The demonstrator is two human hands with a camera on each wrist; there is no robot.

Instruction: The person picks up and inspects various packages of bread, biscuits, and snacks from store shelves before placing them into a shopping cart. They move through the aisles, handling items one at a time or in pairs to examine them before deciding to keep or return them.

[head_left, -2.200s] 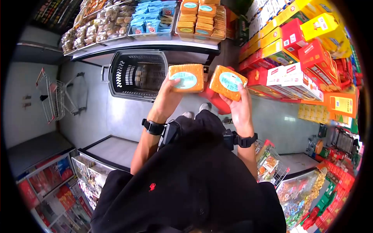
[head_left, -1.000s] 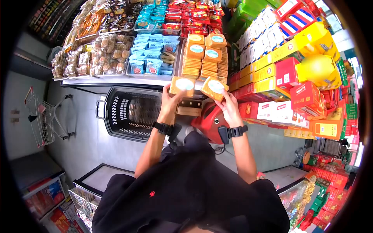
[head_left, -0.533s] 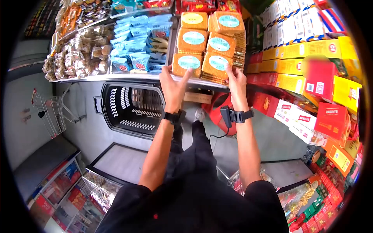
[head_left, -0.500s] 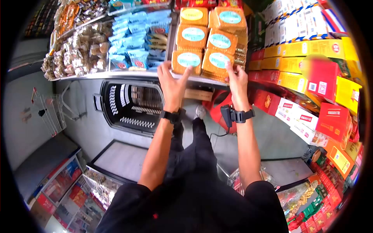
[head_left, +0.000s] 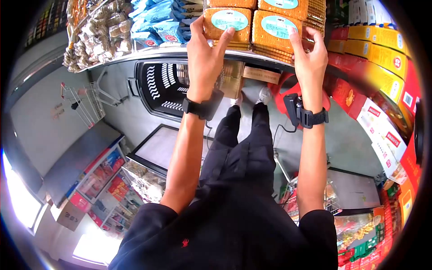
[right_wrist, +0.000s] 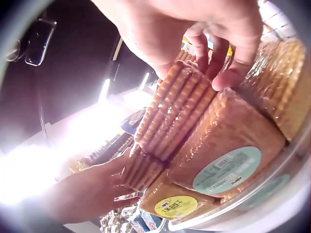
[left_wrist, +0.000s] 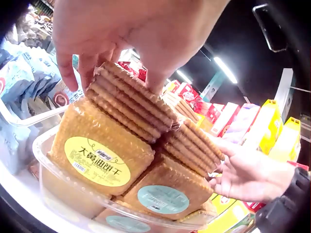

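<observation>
Two wrapped square biscuit packs with oval blue labels lie side by side at the front of the stacks in the head view. The left hand [head_left: 206, 60] grips the left pack [head_left: 225, 22], thumb on its label and fingers along its left side. The right hand [head_left: 310, 56] holds the right pack [head_left: 274, 33] by its right edge, thumb on top. In the left wrist view that pack [left_wrist: 126, 99] sits tilted above a yellow-labelled pack [left_wrist: 97, 155] in a clear tub [left_wrist: 46, 167]. The right wrist view shows the right pack [right_wrist: 177, 107] between thumb and fingers.
Blue snack packets [head_left: 157, 20] and bagged goods [head_left: 105, 33] lie left of the biscuits. A black basket [head_left: 155, 90] stands on the floor below the shelf edge. Yellow boxes [head_left: 382, 58] and red boxes are stacked at the right; a wire cart [head_left: 85, 103] is at the left.
Both hands have brought the two packs forward onto the front of the stacks and still hold them. The head view has shifted, so the hands and stacks appear higher in it.
</observation>
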